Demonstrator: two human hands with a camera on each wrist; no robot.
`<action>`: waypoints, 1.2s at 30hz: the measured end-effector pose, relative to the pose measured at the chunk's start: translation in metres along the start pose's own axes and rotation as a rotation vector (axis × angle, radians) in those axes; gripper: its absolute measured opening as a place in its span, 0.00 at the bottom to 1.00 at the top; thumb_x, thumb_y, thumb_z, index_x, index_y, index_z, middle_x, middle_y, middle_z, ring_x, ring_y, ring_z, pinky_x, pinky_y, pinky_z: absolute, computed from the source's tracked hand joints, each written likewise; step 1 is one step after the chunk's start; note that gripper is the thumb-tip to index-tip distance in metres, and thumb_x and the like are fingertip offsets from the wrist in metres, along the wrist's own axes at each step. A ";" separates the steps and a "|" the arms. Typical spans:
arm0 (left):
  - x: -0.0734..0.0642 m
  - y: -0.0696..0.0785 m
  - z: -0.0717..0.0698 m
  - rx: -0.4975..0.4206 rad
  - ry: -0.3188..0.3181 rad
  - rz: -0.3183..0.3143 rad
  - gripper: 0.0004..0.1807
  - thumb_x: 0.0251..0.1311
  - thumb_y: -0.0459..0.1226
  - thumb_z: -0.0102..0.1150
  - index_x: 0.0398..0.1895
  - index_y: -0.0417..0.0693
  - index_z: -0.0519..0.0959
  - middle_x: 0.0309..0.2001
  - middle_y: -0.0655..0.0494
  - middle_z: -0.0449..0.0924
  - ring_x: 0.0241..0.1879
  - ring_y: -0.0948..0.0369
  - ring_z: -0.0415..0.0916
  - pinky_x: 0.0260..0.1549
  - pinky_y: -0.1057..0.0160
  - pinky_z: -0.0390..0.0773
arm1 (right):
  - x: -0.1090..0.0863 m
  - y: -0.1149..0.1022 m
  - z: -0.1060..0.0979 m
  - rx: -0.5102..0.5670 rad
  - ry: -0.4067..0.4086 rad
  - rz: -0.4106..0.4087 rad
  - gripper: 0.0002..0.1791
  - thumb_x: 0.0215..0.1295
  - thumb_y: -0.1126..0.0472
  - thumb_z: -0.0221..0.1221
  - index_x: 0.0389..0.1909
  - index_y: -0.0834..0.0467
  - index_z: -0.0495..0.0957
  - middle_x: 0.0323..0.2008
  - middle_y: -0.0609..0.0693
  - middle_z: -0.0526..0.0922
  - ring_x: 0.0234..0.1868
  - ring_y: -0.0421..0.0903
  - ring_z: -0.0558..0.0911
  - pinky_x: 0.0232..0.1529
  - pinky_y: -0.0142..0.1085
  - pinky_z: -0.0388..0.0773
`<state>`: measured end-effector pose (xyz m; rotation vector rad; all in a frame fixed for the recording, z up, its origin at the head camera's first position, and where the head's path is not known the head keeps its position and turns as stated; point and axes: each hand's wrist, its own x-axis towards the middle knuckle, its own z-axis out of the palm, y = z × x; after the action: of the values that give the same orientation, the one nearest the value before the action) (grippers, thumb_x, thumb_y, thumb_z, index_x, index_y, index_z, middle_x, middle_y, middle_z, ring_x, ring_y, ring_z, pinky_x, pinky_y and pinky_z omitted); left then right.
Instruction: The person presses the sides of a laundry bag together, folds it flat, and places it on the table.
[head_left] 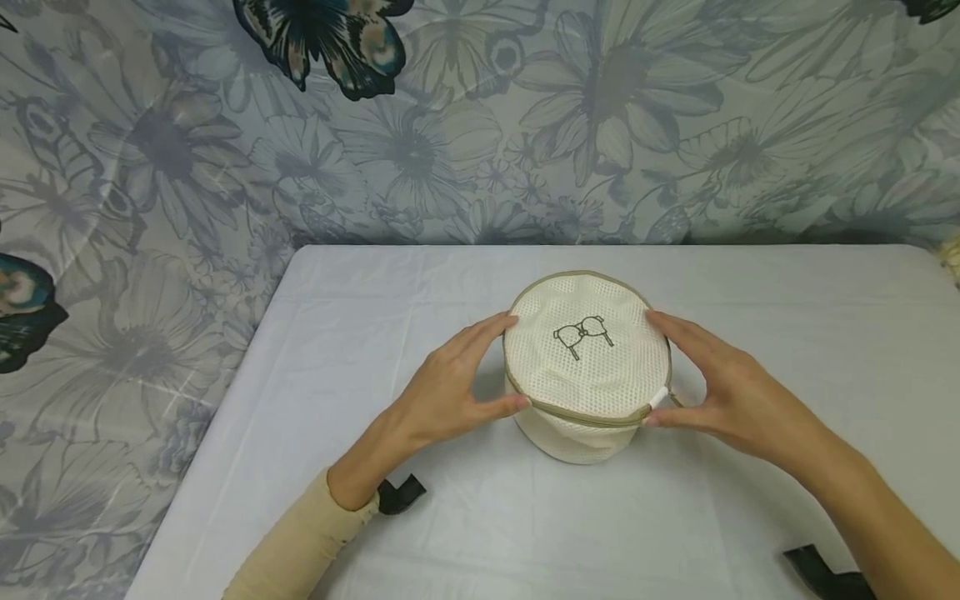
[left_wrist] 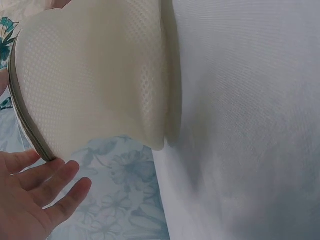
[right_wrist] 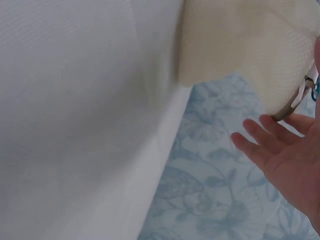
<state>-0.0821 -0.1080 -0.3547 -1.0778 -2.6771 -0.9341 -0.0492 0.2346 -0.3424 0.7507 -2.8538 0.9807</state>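
A round cream mesh laundry bag (head_left: pixel 581 379) stands on the white-covered table, its lid edged by an olive zipper with a dark line drawing on top. My left hand (head_left: pixel 450 387) touches the left side of the lid's rim, thumb in front and fingers farther back. Opposite it, my right hand (head_left: pixel 723 387) spans the right side the same way, its thumb beside the white zipper end (head_left: pixel 659 397). Both wrist views show extended, spread fingers with some tips against the rim of the bag (left_wrist: pixel 100 75). The bag's inside is hidden by the closed lid.
The white tablecloth (head_left: pixel 375 333) reaches back to a wall covering (head_left: pixel 465 125) with grey flowers and dark butterflies. Black pieces (head_left: pixel 401 494) show at both wrists. Something yellowish (head_left: pixel 951 258) sits at the far right edge.
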 end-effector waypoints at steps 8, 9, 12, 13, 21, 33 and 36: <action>-0.001 -0.002 0.004 0.018 -0.012 -0.012 0.52 0.54 0.59 0.68 0.76 0.48 0.58 0.74 0.52 0.60 0.72 0.57 0.59 0.68 0.56 0.64 | 0.001 0.002 0.006 0.009 -0.006 -0.012 0.66 0.41 0.47 0.79 0.79 0.50 0.51 0.71 0.61 0.64 0.66 0.64 0.68 0.57 0.62 0.68; -0.001 -0.002 0.005 0.020 -0.014 -0.010 0.52 0.54 0.59 0.68 0.76 0.47 0.57 0.74 0.52 0.60 0.72 0.57 0.59 0.68 0.56 0.64 | 0.001 0.002 0.007 0.005 -0.007 -0.017 0.66 0.41 0.47 0.79 0.79 0.50 0.50 0.71 0.61 0.64 0.65 0.64 0.70 0.57 0.61 0.68; -0.001 -0.002 0.006 0.026 -0.021 -0.006 0.52 0.54 0.60 0.68 0.77 0.47 0.57 0.75 0.52 0.60 0.72 0.57 0.59 0.68 0.57 0.63 | 0.002 0.002 0.009 -0.003 -0.008 -0.027 0.67 0.41 0.47 0.79 0.80 0.51 0.48 0.71 0.59 0.65 0.62 0.60 0.73 0.63 0.45 0.70; -0.001 -0.003 0.007 0.029 -0.023 -0.006 0.53 0.54 0.60 0.68 0.77 0.47 0.56 0.75 0.52 0.60 0.72 0.57 0.59 0.68 0.57 0.63 | 0.002 0.002 0.010 0.001 -0.009 -0.033 0.67 0.41 0.47 0.79 0.80 0.51 0.48 0.71 0.59 0.64 0.61 0.58 0.74 0.64 0.37 0.68; -0.003 -0.005 0.010 0.037 -0.059 -0.019 0.55 0.54 0.63 0.66 0.78 0.48 0.53 0.75 0.53 0.58 0.73 0.56 0.58 0.69 0.56 0.62 | 0.003 0.002 0.017 0.055 -0.051 -0.009 0.70 0.41 0.44 0.78 0.80 0.51 0.43 0.72 0.58 0.62 0.60 0.56 0.76 0.57 0.11 0.51; -0.002 -0.006 0.015 0.065 -0.073 -0.003 0.57 0.54 0.64 0.65 0.79 0.47 0.51 0.76 0.52 0.57 0.73 0.56 0.58 0.69 0.56 0.62 | 0.000 0.006 0.022 0.072 -0.069 -0.014 0.70 0.44 0.44 0.77 0.80 0.54 0.41 0.74 0.61 0.58 0.56 0.57 0.80 0.59 0.19 0.66; -0.002 -0.007 0.017 0.066 -0.084 -0.012 0.58 0.53 0.64 0.65 0.79 0.47 0.51 0.76 0.52 0.57 0.73 0.56 0.57 0.69 0.57 0.61 | -0.001 0.007 0.024 0.088 -0.083 -0.004 0.70 0.45 0.43 0.76 0.80 0.54 0.40 0.74 0.62 0.57 0.58 0.58 0.79 0.57 0.34 0.74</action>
<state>-0.0827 -0.1035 -0.3720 -1.1132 -2.7631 -0.8136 -0.0489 0.2257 -0.3653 0.8230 -2.8944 1.1063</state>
